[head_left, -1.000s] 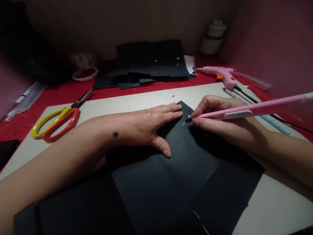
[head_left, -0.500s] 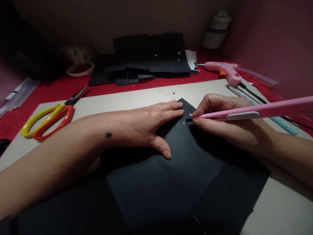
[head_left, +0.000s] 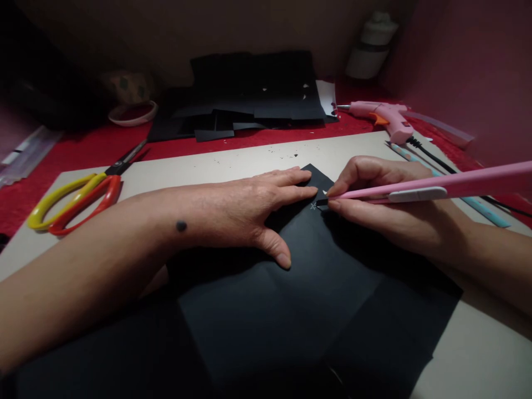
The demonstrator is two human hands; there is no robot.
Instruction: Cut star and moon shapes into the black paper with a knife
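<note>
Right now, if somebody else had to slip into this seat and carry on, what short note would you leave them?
Left hand: flat on the black paper, pinning it to the beige board.
Right hand: pen-style grip on the pink craft knife, tip down on the paper's far corner.
Done: a small star-like mark and a small pale opening show at that corner.
Left: the rest of the sheet shows no cuts.
Nearby: scissors on the board's left, pink glue gun far right, a pile of black sheets behind.

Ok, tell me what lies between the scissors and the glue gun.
Head view: the left hand pressing the black paper, on the beige board.
</note>
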